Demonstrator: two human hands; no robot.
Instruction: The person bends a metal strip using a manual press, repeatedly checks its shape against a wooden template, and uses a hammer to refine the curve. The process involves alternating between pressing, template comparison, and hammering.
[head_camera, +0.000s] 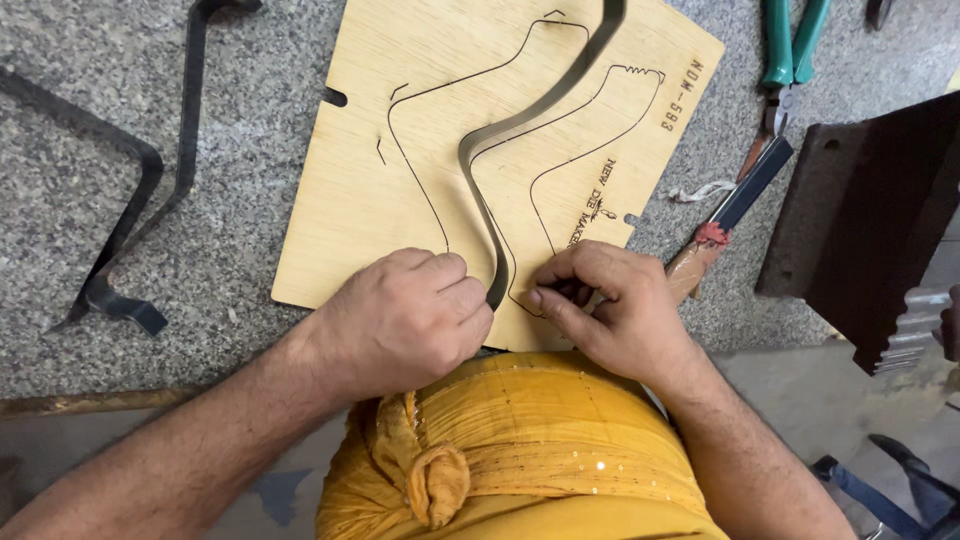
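No packages, signs or screens show here. The only label-like marking is lettering burned into the pale plywood template board (400, 190) lying flat on the speckled grey stone surface (250, 80) — two short lines of dark brown characters. One line runs along the board's right edge near its upper corner; the other sits lower, close to the bottom right — just above the person's right hand (610, 310). Both read sideways from this view.
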